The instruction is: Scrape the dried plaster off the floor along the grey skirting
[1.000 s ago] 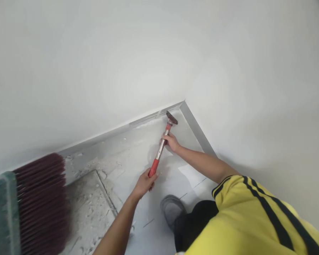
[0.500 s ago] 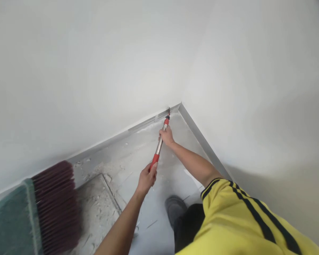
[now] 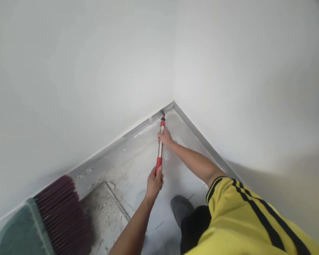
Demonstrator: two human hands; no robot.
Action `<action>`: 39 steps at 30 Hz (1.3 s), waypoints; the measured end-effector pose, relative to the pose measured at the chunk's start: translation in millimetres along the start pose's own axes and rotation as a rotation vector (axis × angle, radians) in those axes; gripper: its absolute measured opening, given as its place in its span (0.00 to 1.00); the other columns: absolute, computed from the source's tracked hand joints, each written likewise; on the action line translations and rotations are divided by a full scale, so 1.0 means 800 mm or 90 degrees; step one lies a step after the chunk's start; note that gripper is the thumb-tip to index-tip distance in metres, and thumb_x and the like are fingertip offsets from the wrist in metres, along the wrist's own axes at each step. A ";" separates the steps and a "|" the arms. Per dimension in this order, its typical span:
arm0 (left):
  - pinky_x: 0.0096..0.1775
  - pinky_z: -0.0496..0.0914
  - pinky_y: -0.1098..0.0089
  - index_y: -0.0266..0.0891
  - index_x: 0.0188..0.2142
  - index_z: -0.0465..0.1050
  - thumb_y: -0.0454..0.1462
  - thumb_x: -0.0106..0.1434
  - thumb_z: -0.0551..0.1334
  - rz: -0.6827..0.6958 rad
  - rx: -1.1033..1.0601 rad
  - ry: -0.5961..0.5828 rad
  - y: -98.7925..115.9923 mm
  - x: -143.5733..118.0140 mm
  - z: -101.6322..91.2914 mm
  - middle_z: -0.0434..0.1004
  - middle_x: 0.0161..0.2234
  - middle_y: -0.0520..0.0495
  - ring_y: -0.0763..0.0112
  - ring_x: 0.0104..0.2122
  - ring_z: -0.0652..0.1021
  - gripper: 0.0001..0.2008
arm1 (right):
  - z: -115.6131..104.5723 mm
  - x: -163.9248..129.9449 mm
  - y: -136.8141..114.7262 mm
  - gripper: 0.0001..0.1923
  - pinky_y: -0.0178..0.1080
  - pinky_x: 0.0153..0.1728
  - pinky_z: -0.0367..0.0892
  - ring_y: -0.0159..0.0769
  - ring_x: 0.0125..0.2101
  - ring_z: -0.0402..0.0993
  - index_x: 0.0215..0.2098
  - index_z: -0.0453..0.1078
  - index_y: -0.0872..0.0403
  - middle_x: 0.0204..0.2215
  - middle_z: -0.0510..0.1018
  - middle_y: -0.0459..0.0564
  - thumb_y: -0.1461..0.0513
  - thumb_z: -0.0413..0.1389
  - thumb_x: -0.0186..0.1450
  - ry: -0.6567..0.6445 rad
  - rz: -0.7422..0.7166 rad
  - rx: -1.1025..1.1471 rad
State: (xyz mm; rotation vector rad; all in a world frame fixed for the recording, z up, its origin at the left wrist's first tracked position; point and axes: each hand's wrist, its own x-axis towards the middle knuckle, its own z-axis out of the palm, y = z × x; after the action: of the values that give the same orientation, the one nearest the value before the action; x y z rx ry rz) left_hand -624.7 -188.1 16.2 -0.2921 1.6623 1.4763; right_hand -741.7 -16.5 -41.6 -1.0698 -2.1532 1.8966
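Both my hands hold a slim red-and-silver pole tool [image 3: 160, 147]. Wrapped round its lower red grip is my left hand [image 3: 154, 182]. Further up, my right hand [image 3: 165, 137] is closed round the silver shaft just below the upper red collar. The tool's small dark head meets the grey baseboard [image 3: 157, 115] just left of the room corner; its exact shape is too small to make out.
At lower left are a broom [image 3: 66, 216] with dark red bristles and a green head, and a dusty dustpan [image 3: 106, 216] holding debris. Crumbs lie on the grey floor [image 3: 138, 156] along the wall. My shoe [image 3: 181, 209] stands below the pole. White walls meet at the corner.
The view has shifted a little. The pole stands more upright in the picture, with my left hand further right. The tool's head sits slightly lower against the baseboard. Both hands keep their grip.
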 end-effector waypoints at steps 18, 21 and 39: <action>0.11 0.53 0.79 0.37 0.36 0.63 0.56 0.58 0.53 0.022 -0.026 -0.015 0.010 0.012 0.011 0.54 0.17 0.60 0.82 0.11 0.58 0.23 | -0.021 0.008 -0.035 0.12 0.34 0.21 0.63 0.32 0.20 0.67 0.34 0.53 0.53 0.20 0.67 0.42 0.64 0.51 0.53 -0.023 0.010 -0.204; 0.12 0.53 0.79 0.37 0.36 0.63 0.55 0.58 0.53 0.039 -0.013 -0.029 0.016 0.011 0.009 0.55 0.17 0.60 0.83 0.11 0.58 0.23 | -0.021 0.009 -0.036 0.12 0.34 0.22 0.64 0.32 0.21 0.68 0.35 0.53 0.54 0.20 0.68 0.43 0.64 0.50 0.54 0.011 0.003 -0.171; 0.12 0.53 0.79 0.38 0.34 0.62 0.56 0.58 0.52 0.046 0.011 -0.023 0.032 0.003 0.016 0.55 0.17 0.59 0.82 0.12 0.58 0.23 | -0.033 0.012 -0.055 0.12 0.33 0.20 0.62 0.31 0.19 0.66 0.30 0.51 0.52 0.19 0.66 0.42 0.64 0.51 0.52 0.010 -0.015 -0.159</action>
State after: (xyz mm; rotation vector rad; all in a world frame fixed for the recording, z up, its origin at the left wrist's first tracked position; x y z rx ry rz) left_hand -637.4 -168.7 32.8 -0.1959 1.6716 1.5112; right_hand -755.3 11.6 0.7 -1.0876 -2.4306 1.6346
